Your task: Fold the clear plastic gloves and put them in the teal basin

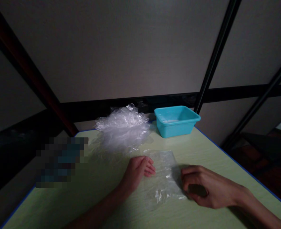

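Note:
A clear, flat plastic bag [165, 183] lies on the table in front of me, a little creased toward its near edge. My right hand [203, 187] is at the bag's right side, fingers curled and thumb bent in toward them in a pinch at its lower right edge. At the left side of the bag is my left hand [140, 168], with loosely bent fingers slightly apart and nothing visible in them. Beyond it stands a loose heap of clear plastic bags [124, 127], crumpled and shiny.
A turquoise plastic basin [176, 127] stands at the table's far right corner, with something whitish inside. The pale green table [94, 197] has a blue edge. A pixelated patch covers the left edge. Panelled doors [130, 57] rise directly behind the table.

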`<move>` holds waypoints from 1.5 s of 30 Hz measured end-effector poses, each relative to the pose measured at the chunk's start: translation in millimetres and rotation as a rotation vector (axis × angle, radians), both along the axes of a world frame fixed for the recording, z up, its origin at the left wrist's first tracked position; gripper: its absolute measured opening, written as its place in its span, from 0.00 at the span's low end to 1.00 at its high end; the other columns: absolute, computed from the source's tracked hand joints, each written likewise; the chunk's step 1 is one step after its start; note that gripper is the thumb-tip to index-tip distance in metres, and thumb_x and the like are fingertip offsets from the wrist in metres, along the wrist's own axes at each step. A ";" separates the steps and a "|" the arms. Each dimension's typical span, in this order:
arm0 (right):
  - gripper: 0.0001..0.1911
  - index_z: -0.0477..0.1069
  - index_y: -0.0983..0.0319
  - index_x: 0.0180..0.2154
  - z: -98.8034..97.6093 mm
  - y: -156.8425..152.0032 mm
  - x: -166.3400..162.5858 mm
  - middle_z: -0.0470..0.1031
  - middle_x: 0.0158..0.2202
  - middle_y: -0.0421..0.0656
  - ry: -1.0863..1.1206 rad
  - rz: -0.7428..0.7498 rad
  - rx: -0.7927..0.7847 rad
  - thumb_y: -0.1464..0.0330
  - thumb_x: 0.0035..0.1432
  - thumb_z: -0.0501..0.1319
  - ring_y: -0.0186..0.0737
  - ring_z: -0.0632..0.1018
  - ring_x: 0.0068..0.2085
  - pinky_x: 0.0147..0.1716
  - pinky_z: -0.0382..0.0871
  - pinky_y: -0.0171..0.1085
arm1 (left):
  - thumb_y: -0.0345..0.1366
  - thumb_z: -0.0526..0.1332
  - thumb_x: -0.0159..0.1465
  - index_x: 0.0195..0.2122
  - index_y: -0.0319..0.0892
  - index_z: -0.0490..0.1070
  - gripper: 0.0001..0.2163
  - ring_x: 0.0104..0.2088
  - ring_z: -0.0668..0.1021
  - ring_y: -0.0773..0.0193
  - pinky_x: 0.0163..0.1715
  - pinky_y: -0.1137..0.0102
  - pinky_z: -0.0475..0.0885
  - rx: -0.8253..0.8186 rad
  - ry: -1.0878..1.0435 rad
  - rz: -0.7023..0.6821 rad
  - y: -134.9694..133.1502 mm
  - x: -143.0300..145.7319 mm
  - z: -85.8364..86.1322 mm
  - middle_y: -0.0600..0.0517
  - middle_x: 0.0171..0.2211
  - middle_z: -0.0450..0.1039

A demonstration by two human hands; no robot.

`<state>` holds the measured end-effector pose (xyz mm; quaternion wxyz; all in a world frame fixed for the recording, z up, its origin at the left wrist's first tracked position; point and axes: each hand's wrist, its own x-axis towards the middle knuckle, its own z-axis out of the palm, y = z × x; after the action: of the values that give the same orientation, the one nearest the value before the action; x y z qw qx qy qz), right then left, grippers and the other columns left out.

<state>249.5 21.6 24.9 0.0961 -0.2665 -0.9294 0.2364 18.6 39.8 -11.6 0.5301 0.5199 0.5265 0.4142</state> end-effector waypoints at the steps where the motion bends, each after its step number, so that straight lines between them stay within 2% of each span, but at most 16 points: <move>1: 0.07 0.66 0.63 0.28 0.5 -0.1 0.1 0.67 0.30 0.40 -0.002 -0.004 -0.003 0.79 0.45 0.55 0.34 0.69 0.32 0.32 0.62 0.32 | 0.45 0.53 0.54 0.25 0.37 0.68 0.15 0.21 0.76 0.63 0.20 0.72 0.68 0.001 -0.003 0.003 0.0 0.0 0.2 0.48 0.20 0.73; 5: 0.08 0.65 0.62 0.27 0.5 -1.6 -1.3 0.67 0.30 0.39 -0.045 -0.011 0.028 0.79 0.41 0.56 0.33 0.68 0.32 0.32 0.61 0.32 | 0.45 0.53 0.53 0.24 0.37 0.68 0.15 0.21 0.76 0.63 0.20 0.72 0.69 0.001 -0.007 0.008 0.0 -1.0 0.2 0.48 0.21 0.73; 11: 0.06 0.64 0.62 0.23 -0.4 -4.8 -3.4 0.66 0.28 0.39 -0.083 0.004 0.145 0.79 0.45 0.54 0.34 0.67 0.31 0.32 0.61 0.33 | 0.46 0.54 0.53 0.24 0.37 0.68 0.16 0.21 0.77 0.63 0.20 0.73 0.69 0.005 0.004 0.002 -0.4 -1.8 2.0 0.48 0.21 0.74; 18: 0.09 0.66 0.63 0.34 3.0 -5.9 2.8 0.69 0.33 0.43 -0.035 -0.061 0.115 0.77 0.52 0.51 0.35 0.71 0.32 0.32 0.63 0.34 | 0.47 0.54 0.52 0.24 0.37 0.68 0.16 0.20 0.76 0.64 0.20 0.73 0.69 0.004 -0.005 0.004 -0.8 -0.6 1.4 0.48 0.21 0.74; 23: 0.05 0.66 0.62 0.29 4.9 -4.8 2.0 0.68 0.32 0.41 -0.095 -0.046 0.057 0.75 0.46 0.57 0.35 0.70 0.33 0.31 0.63 0.33 | 0.46 0.54 0.53 0.24 0.37 0.68 0.15 0.20 0.76 0.64 0.20 0.73 0.69 0.006 -0.016 0.010 -0.2 0.0 -0.5 0.48 0.20 0.73; 30: 0.07 0.65 0.62 0.24 2.1 -4.6 1.2 0.67 0.30 0.40 -0.109 -0.041 0.090 0.79 0.46 0.54 0.33 0.70 0.31 0.30 0.63 0.32 | 0.45 0.54 0.53 0.23 0.38 0.67 0.14 0.20 0.76 0.64 0.20 0.73 0.69 -0.005 -0.016 0.012 0.0 0.1 -0.3 0.49 0.20 0.73; 34: 0.08 0.66 0.62 0.30 3.4 -5.7 4.1 0.70 0.32 0.42 -0.060 -0.057 0.094 0.78 0.48 0.52 0.35 0.72 0.33 0.32 0.65 0.34 | 0.45 0.54 0.53 0.23 0.37 0.67 0.14 0.20 0.76 0.63 0.20 0.73 0.69 -0.003 -0.009 0.010 -0.4 -0.4 0.4 0.49 0.20 0.74; 39: 0.13 0.66 0.63 0.41 0.0 -3.4 10.1 0.72 0.35 0.46 0.017 -0.075 0.214 0.75 0.54 0.49 0.38 0.73 0.34 0.34 0.67 0.37 | 0.45 0.54 0.53 0.23 0.37 0.67 0.14 0.20 0.76 0.64 0.19 0.73 0.69 -0.010 -0.008 0.008 -0.5 -0.8 2.1 0.49 0.20 0.73; 45: 0.09 0.68 0.64 0.37 -9.8 6.2 4.1 0.71 0.39 0.47 -0.090 -0.005 0.370 0.73 0.58 0.50 0.42 0.71 0.40 0.40 0.66 0.42 | 0.46 0.54 0.53 0.24 0.37 0.67 0.15 0.20 0.76 0.63 0.20 0.72 0.69 0.010 -0.016 -0.001 -0.7 0.1 0.8 0.48 0.20 0.73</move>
<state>253.6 27.8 15.1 0.1023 -0.2569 -0.9597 0.0491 18.7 39.1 -10.8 0.5320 0.5195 0.5198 0.4206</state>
